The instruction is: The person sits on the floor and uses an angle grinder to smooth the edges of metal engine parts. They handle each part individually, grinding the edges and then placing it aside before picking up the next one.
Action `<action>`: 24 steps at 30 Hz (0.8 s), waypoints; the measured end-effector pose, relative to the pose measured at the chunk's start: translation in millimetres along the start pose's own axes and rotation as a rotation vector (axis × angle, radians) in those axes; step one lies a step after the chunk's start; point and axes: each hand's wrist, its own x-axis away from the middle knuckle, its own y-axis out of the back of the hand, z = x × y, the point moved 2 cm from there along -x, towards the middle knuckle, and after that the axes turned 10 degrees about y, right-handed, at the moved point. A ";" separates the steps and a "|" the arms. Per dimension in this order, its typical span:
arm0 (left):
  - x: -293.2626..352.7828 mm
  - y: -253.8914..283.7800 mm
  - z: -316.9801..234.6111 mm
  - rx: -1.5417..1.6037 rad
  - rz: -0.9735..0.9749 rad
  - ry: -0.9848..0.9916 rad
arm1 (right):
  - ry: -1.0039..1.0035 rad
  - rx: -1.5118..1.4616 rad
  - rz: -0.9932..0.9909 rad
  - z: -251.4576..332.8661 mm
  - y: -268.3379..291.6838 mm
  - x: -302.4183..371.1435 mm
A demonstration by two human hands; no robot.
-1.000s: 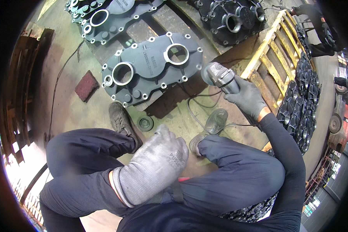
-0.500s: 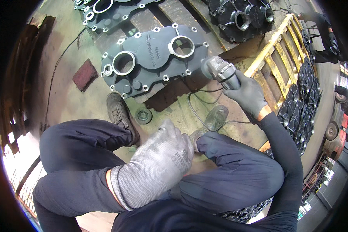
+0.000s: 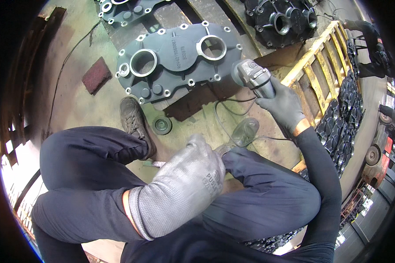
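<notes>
My right hand (image 3: 281,104), in a dark grey glove, is wrapped round the body of an angle grinder (image 3: 254,75). The grinder's disc end is beside the right edge of a dark grey cast metal cover (image 3: 175,59); I cannot tell whether they touch. The cover has two large round holes with bright rims and several bright bolt bosses along its edge. Above my lap, my left hand (image 3: 202,168) in a pale grey knit glove is curled closed. Its back hides the fingers and whatever they may hold. A thin pale strip (image 3: 154,164) shows beside that glove.
A dark red abrasive pad (image 3: 96,75) and a round black disc (image 3: 162,125) lie on the floor. The grinder's cable (image 3: 219,120) loops near my right shoe. More castings (image 3: 285,22) lie beyond, and a yellow wooden pallet (image 3: 314,65) stands at right. Another person (image 3: 368,44) is farther right.
My left hand has shifted slightly right and the thin pale strip beside it has come into view. My right hand keeps the grinder by the cover's edge. The view has shifted a little.
</notes>
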 end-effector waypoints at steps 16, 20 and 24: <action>1.8 -10.4 -2.1 0.004 -0.087 0.013 | -0.011 -0.065 0.015 -1.1 5.3 6.7; -1.9 -6.1 -3.7 -0.023 -0.057 -0.021 | 0.018 -0.010 -0.018 -8.1 -0.2 1.1; 0.4 -5.3 0.5 0.025 0.008 -0.024 | -0.060 -0.025 0.079 -2.4 7.4 17.0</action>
